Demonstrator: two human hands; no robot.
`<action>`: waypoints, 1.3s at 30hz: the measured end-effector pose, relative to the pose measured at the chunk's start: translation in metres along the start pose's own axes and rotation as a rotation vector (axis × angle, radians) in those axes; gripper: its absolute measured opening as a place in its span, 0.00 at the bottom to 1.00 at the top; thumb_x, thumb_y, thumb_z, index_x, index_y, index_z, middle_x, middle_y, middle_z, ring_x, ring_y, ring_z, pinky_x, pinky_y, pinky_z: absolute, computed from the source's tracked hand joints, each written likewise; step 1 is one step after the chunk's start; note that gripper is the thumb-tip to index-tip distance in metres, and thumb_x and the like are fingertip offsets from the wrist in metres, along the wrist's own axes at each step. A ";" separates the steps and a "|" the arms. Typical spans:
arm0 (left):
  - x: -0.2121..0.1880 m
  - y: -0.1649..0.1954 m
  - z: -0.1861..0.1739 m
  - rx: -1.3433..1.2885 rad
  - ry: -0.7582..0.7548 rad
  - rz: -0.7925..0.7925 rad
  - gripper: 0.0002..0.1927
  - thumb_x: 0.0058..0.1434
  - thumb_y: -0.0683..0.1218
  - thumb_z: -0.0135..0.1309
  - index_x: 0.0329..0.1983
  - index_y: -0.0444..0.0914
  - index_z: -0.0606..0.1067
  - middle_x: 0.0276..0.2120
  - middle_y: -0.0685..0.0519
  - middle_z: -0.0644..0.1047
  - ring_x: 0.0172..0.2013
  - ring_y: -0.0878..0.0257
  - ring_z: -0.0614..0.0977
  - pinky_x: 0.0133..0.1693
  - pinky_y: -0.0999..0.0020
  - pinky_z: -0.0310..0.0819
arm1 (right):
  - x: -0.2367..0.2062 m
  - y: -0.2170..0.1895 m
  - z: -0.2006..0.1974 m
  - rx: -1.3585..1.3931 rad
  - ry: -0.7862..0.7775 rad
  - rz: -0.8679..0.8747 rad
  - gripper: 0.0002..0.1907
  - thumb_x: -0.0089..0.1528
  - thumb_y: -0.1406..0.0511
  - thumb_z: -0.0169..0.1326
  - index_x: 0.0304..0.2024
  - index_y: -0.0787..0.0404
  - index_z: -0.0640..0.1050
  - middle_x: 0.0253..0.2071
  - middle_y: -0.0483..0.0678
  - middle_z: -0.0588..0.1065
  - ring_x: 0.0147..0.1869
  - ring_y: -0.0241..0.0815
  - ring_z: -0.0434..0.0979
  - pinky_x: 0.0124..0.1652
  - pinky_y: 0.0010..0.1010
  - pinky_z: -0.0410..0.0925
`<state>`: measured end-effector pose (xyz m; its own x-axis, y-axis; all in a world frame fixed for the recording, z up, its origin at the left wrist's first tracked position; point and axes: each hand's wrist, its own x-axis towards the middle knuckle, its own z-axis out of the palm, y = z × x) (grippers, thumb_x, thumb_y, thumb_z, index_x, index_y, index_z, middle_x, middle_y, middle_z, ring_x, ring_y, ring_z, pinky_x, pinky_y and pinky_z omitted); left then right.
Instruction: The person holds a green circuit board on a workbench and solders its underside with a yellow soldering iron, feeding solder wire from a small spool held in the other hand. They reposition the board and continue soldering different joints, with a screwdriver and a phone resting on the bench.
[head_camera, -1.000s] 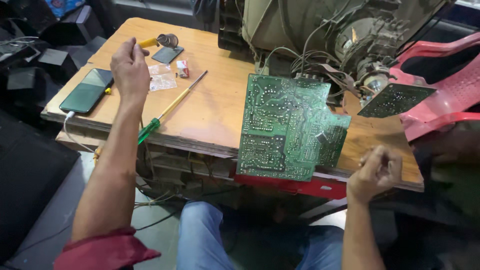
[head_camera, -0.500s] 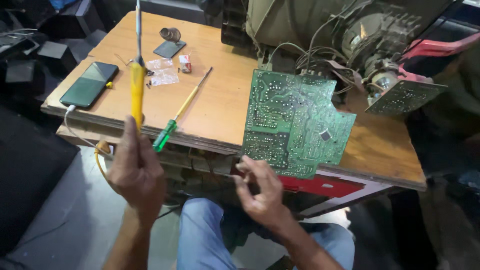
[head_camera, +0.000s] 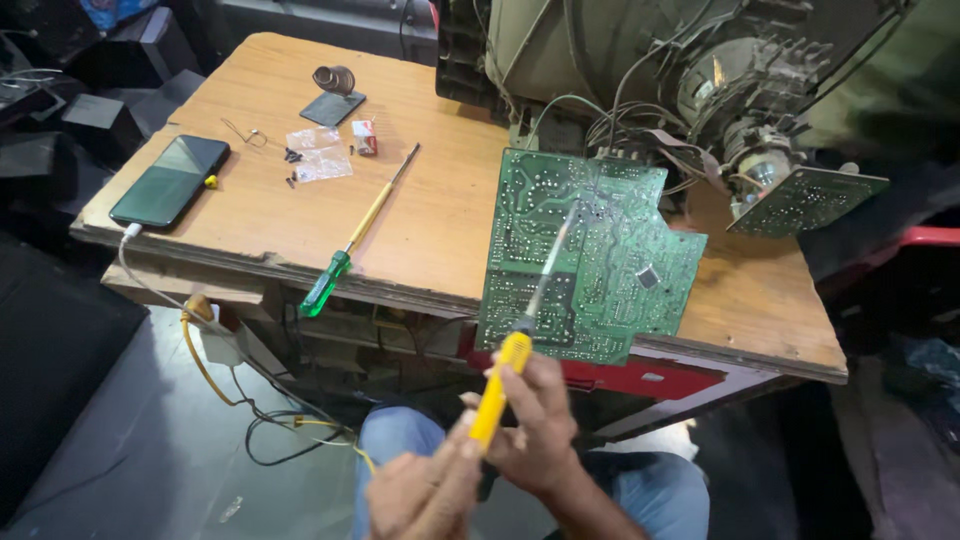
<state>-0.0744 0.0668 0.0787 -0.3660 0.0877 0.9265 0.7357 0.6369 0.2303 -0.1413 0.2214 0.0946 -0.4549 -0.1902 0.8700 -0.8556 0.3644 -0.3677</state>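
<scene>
A green circuit board (head_camera: 590, 250) leans upright at the near edge of the wooden table (head_camera: 430, 225), wired to an opened tube television (head_camera: 640, 60) behind it. A soldering iron with a yellow handle (head_camera: 495, 392) points up at the board, its metal tip close to the board's upper middle. My left hand (head_camera: 420, 492) grips the lower end of the handle. My right hand (head_camera: 537, 425) curls its fingers around the handle just above and to the right. Both hands sit below the table edge, over my knees.
A green-handled screwdriver (head_camera: 335, 270) lies left of the board. Farther left are a dark phone (head_camera: 170, 180) on a cable, small clear bags with screws (head_camera: 320, 155) and a metal stand (head_camera: 335, 95). A small board (head_camera: 805, 200) hangs off the tube's neck. Yellow and black cables (head_camera: 230, 385) dangle under the table.
My left hand brought the soldering iron from the left across to the board and tilted its tip onto it. My right hand moved from the board's lower edge onto the handle.
</scene>
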 end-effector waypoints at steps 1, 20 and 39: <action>-0.001 0.004 0.006 -0.033 -0.054 0.030 0.14 0.64 0.40 0.55 0.52 0.32 0.77 0.46 0.34 0.82 0.20 0.66 0.78 0.20 0.72 0.64 | -0.007 0.001 -0.006 -0.004 0.010 0.062 0.31 0.57 0.74 0.65 0.61 0.62 0.70 0.56 0.60 0.70 0.53 0.59 0.78 0.46 0.37 0.81; 0.108 -0.154 0.147 -1.100 0.024 -0.989 0.31 0.74 0.61 0.37 0.56 0.30 0.75 0.42 0.50 0.81 0.42 0.64 0.81 0.47 0.68 0.77 | -0.098 0.057 -0.051 0.400 0.526 0.513 0.17 0.65 0.71 0.50 0.54 0.76 0.72 0.46 0.64 0.77 0.49 0.51 0.81 0.54 0.38 0.75; 0.098 -0.168 0.164 -1.010 -0.184 -0.913 0.33 0.76 0.63 0.31 0.37 0.33 0.77 0.29 0.58 0.77 0.31 0.72 0.73 0.36 0.73 0.71 | -0.096 0.081 -0.057 0.428 0.554 0.507 0.13 0.63 0.69 0.53 0.49 0.73 0.77 0.51 0.62 0.78 0.63 0.57 0.79 0.72 0.52 0.67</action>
<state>-0.3275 0.0941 0.0816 -0.9506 0.0923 0.2963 0.2573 -0.2993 0.9188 -0.1525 0.3208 0.0000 -0.7162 0.4146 0.5614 -0.6520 -0.1107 -0.7501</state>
